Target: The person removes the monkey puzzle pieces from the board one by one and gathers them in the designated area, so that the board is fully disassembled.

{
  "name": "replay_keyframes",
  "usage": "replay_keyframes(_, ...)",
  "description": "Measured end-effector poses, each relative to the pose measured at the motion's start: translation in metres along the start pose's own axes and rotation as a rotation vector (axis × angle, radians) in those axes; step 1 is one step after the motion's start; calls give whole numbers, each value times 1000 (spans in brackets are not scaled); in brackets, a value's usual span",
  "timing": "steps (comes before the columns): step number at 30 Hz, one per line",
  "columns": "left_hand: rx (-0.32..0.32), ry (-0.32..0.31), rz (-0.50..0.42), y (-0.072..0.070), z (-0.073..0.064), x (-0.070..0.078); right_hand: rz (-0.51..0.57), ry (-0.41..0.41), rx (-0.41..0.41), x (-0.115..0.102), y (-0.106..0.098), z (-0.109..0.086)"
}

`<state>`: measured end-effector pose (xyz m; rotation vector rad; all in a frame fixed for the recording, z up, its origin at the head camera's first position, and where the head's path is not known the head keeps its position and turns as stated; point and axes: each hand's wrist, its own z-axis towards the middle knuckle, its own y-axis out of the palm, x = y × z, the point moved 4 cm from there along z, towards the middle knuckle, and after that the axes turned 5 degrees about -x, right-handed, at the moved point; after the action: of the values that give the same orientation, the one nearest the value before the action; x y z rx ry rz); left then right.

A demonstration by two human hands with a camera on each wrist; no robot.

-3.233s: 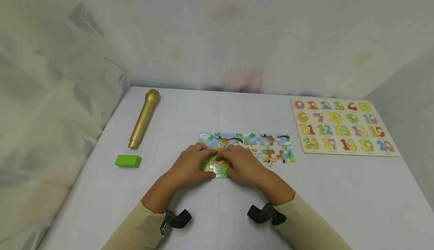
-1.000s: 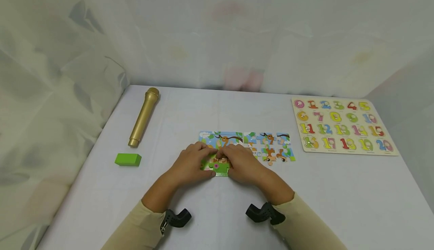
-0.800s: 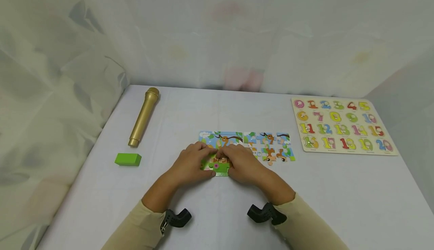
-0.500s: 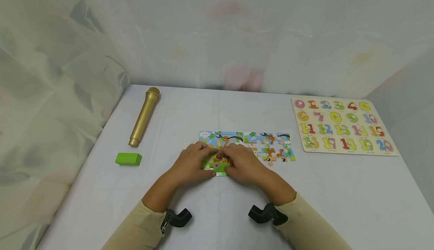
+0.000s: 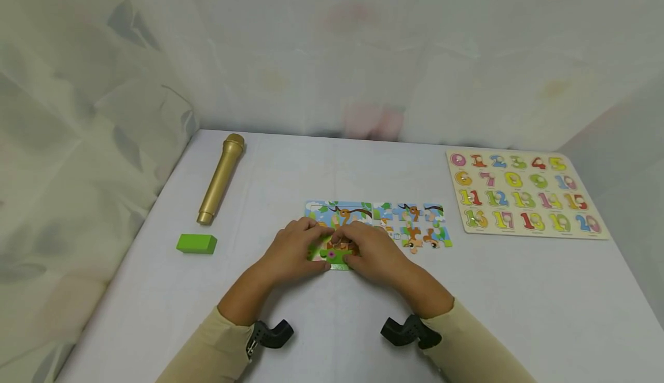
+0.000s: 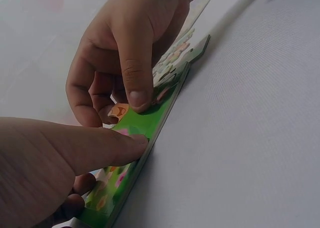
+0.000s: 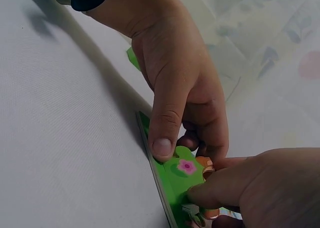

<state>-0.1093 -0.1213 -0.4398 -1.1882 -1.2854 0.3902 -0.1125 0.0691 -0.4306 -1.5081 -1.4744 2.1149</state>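
Observation:
A jigsaw puzzle board point(image 5: 320, 216) with a blue-sky and squirrel picture lies mid-table under both hands. On its front part sits a green jigsaw piece point(image 5: 338, 256) with a pink flower. My left hand point(image 5: 293, 250) holds the board's left side, its thumb point(image 6: 120, 145) near the front edge and its other fingers curled over the picture. My right hand point(image 5: 376, 253) pinches the green piece, thumb point(image 7: 164, 138) on its end and index finger bent towards the far side. Fingers partly hide the board's middle. Loose jigsaw pieces point(image 5: 412, 213) lie just right of the board.
A gold microphone point(image 5: 221, 178) and a green block point(image 5: 196, 244) lie to the left on the white tabletop point(image 5: 332, 325). At the far right rests a wooden number puzzle point(image 5: 526, 195). White cloth hangs behind.
Since the earliest frame, the flowered green piece has come into sight between my hands at the board's front. Over the last second, my right thumb has shifted slightly on it; my left hand stays put.

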Motion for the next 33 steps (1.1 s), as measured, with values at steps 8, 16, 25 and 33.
replay_keyframes(8, -2, -2, -7, 1, 1, 0, 91, 15, -36, -1, 1, -2)
replay_keyframes(16, 3, 8, -4, -1, 0, 1, 112, -9, -37, -1, 0, -4)
replay_keyframes(25, -1, 15, 3, -1, 0, 2, 158, -7, -41, 3, -6, -7)
replay_keyframes(33, -5, 18, 12, -1, 0, 0, 163, 11, -52, 12, -11, -12)
